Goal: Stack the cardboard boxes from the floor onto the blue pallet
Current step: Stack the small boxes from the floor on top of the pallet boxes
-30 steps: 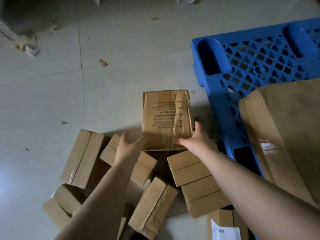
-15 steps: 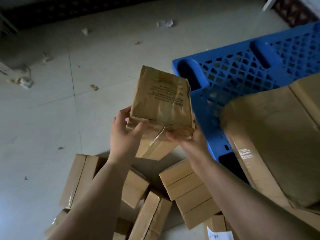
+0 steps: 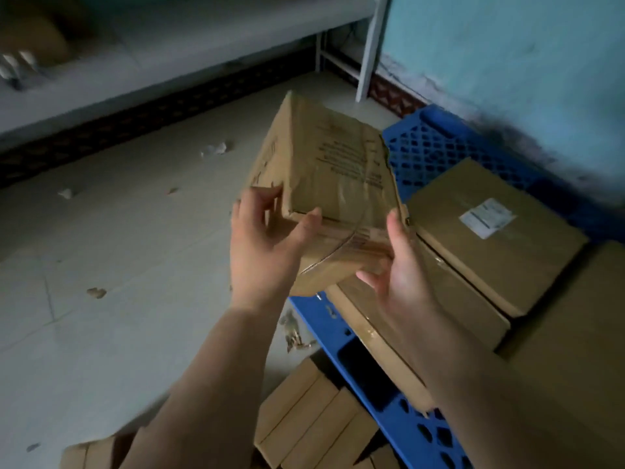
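I hold a crumpled cardboard box [image 3: 333,170] with printed text in the air, tilted, above the near-left edge of the blue pallet [image 3: 436,147]. My left hand [image 3: 267,245] grips its left lower corner, thumb on the front face. My right hand [image 3: 402,265] grips its right lower side, fingers underneath. On the pallet lie a box with a white label [image 3: 490,238], a flat box below it [image 3: 439,299] and a larger box [image 3: 575,350] at the right. Several boxes [image 3: 311,418] remain on the floor by my forearms.
A white metal shelf rack [image 3: 169,62] runs along the back, with a leg [image 3: 368,49] near the pallet's far corner. A teal wall [image 3: 507,62] stands behind the pallet. Paper scraps [image 3: 214,148] and debris [image 3: 294,333] litter the tiled floor.
Both hands have lifted the printed box off the floor pile and carried it up and to the right, over the pallet's edge. My view has swung up toward the shelf and wall.
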Demonstrator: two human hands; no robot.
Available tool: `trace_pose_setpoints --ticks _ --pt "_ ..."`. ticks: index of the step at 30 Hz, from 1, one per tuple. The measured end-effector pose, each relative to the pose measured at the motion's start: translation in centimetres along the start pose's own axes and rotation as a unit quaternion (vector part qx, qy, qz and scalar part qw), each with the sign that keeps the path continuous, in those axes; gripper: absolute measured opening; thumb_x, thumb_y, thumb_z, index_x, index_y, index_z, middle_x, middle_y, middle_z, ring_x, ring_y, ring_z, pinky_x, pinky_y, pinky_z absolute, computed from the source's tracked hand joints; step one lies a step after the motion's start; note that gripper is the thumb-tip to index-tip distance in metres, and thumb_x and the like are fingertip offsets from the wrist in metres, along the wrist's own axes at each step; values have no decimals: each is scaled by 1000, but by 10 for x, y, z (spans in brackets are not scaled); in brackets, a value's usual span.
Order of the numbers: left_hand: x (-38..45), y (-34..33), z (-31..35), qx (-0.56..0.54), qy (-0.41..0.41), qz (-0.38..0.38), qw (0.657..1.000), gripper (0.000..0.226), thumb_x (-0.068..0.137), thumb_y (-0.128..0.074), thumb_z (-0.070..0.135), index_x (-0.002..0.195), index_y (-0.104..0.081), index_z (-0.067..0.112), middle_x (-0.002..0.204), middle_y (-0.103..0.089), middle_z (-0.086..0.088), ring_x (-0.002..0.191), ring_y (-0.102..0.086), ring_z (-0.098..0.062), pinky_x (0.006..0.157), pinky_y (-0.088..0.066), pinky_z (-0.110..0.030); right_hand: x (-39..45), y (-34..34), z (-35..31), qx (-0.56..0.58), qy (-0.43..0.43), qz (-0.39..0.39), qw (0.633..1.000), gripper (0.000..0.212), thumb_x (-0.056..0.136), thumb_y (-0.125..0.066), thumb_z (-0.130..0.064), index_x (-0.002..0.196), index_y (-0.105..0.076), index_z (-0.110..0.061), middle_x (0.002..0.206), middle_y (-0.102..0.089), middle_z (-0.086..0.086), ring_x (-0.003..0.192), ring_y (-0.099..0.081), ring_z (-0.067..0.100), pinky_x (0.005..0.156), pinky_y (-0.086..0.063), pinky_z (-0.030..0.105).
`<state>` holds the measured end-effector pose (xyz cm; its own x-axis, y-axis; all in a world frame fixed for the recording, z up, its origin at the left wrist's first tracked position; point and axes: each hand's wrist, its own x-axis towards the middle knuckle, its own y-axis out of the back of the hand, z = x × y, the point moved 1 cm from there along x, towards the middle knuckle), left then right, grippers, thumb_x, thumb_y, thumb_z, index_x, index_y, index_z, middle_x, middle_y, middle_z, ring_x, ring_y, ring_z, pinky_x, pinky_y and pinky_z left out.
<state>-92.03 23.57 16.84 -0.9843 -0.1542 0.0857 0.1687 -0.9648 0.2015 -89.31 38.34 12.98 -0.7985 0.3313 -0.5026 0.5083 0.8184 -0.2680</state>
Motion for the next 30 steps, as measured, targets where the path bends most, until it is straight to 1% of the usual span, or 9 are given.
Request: trace_pose_setpoints --ticks 6,8,10,12,16,19,23,26,30 --pt "-45 -86 -19 146 -69 -159 974 39 69 -73 22 102 -53 20 103 -50 8 98 -51 -11 81 -43 -21 7 98 26 263 2 79 962 24 92 -49 -41 109 -62 -30 109 -72 -1 93 -70 18 94 -46 48" --pt "-66 -109 -25 181 -124 -206 954 40 72 -70 22 109 -55 19 103 -49 10 98 -50 -11 79 -41 -19 9 124 43 330 -16 116 937 24 94 -46 -37 111 -60 -27 115 -69 4 101 -66 21 99 -45 47" --pt "-86 -135 -30 212 -171 -265 925 39 74 -65 23 112 -58 20 107 -55 6 105 -51 -16 87 -43 -30 8 143 63 386 -48 143 910 26 96 -43 -37 102 -60 -19 83 -72 4 76 -69 17 84 -56 35" --pt "-105 -157 -37 260 -182 -344 884 36 76 -61 22 112 -59 21 116 -58 4 116 -47 -18 108 -31 -39 3 157 88 411 -104 165 890 27 97 -43 -33 85 -55 -12 69 -56 11 66 -57 25 92 -52 36" --pt "-134 -172 -65 313 -193 -482 795 37 85 -57 23 121 -58 19 136 -50 3 134 -32 -12 117 -1 -33 -14 169 120 342 -132 123 922 35 98 -38 -31 115 -57 -6 106 -66 17 105 -62 32 93 -49 46" --pt "-135 -160 -73 200 -142 -434 867 37 80 -61 11 115 -61 22 119 -54 19 123 -41 -2 119 -4 -31 -20 168 124 325 -153 169 918 48 97 -41 -38 136 -45 -10 130 -55 21 120 -54 37 93 -46 50" --pt "-120 -135 -76 217 -124 -287 925 44 78 -61 20 121 -56 28 125 -48 19 124 -36 -7 112 -27 -47 -21 159 116 176 -150 316 920 32 97 -39 -37 114 -53 -13 127 -56 18 110 -56 32 99 -44 49" --pt "-100 -116 -80 223 -30 -159 961 54 77 -60 32 129 -45 31 143 -37 4 135 -28 -18 112 -25 -42 -20 160 88 59 15 378 924 41 92 -52 -36 127 -46 -15 131 -53 15 113 -56 31 98 -46 52" --pt "-66 -105 -89 194 111 -102 969 81 77 -67 28 143 -20 32 154 -18 2 140 -20 -22 107 -28 -44 -8 163 49 -233 236 292 897 62 76 -71 -31 131 -45 -17 130 -50 0 118 -49 19 99 -46 49"
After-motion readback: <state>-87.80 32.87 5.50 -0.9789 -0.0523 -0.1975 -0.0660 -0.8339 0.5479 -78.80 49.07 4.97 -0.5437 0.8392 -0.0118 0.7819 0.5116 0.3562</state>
